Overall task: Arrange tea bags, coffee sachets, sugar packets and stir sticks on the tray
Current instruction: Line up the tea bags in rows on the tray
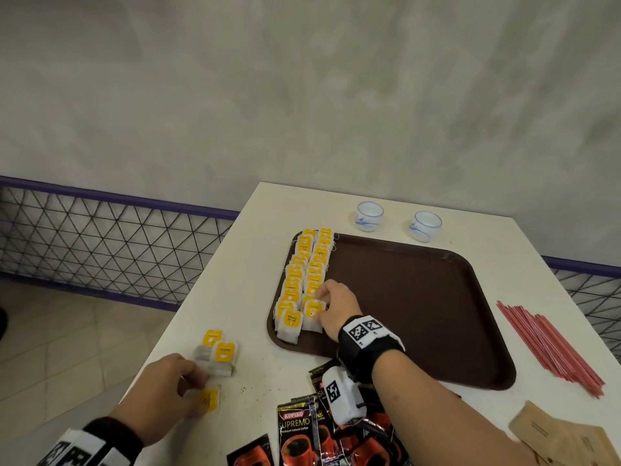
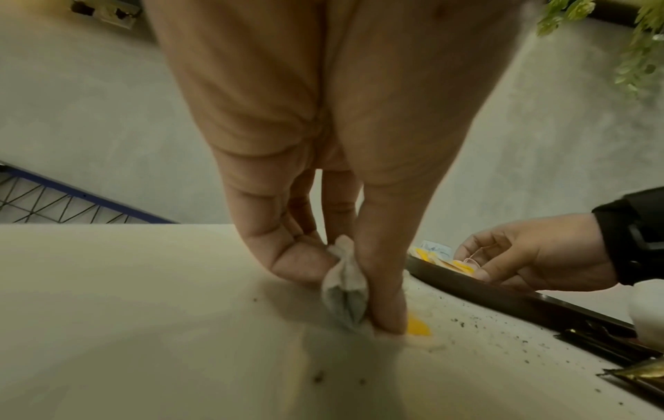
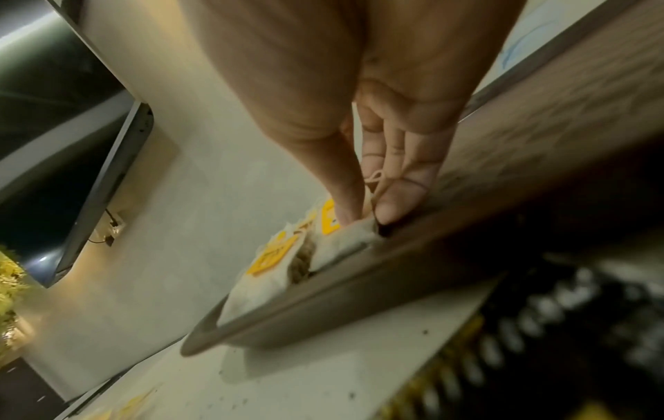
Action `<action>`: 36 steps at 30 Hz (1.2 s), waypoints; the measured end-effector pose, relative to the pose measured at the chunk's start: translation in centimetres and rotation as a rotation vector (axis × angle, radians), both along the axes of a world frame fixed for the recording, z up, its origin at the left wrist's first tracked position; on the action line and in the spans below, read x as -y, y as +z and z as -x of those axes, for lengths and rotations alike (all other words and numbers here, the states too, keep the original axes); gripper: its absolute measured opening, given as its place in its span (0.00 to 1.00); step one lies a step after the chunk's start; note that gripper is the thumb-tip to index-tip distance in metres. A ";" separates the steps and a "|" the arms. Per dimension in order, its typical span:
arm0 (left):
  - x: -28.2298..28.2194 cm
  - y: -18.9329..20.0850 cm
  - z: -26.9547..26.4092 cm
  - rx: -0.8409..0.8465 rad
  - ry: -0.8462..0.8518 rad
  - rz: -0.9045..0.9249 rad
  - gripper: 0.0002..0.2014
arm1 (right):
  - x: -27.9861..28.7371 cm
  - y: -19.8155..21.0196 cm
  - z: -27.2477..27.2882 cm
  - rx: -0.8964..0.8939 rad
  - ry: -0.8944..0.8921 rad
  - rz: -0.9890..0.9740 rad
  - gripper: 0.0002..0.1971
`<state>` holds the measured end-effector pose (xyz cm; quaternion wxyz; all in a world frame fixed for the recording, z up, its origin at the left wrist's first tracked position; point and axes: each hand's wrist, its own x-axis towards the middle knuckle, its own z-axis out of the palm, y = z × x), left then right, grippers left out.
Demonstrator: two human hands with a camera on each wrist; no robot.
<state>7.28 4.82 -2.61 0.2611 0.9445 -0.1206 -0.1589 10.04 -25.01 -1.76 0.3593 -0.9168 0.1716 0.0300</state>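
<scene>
Pinching a loose tea bag (image 2: 344, 295) on the table (image 1: 255, 250) at seven o'clock of the tray (image 1: 420, 297), my left hand (image 1: 161, 388) showed its grip only in its wrist view. My right hand (image 1: 336, 302) pinched the nearest tea bag (image 3: 341, 241) of two rows along the tray's nine o'clock edge.

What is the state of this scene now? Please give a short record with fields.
tray: brown tray, two rows of tea bags along its left edge
left hand: left hand pinches a loose tea bag on the table
right hand: right hand pinches the nearest tea bag of the right row
not yet on tray: coffee sachets, stir sticks, brown packets
</scene>
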 end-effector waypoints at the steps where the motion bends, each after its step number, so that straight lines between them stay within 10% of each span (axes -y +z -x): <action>1: 0.0 0.1 0.1 0.011 -0.015 -0.009 0.12 | 0.0 0.0 0.2 0.013 -0.008 -0.002 0.15; 9: 1.2 2.4 0.4 0.024 -0.150 -0.135 0.13 | -0.2 1.9 1.9 0.081 0.011 0.019 0.18; 17: 6.9 6.0 -0.6 -0.206 -0.028 0.512 0.05 | -3.7 2.9 4.4 -0.006 0.371 -0.639 0.16; 23: 8.8 5.5 -1.2 -0.301 -0.002 0.697 0.16 | -2.6 2.7 4.1 0.082 0.203 -0.541 0.07; 29: 4.6 2.2 -3.4 0.034 0.106 0.057 0.18 | 1.1 1.2 3.2 0.074 -0.020 -0.231 0.11; 36: 4.1 0.5 -3.3 -0.041 0.125 0.005 0.19 | 0.4 0.3 2.4 -0.057 0.013 -0.130 0.16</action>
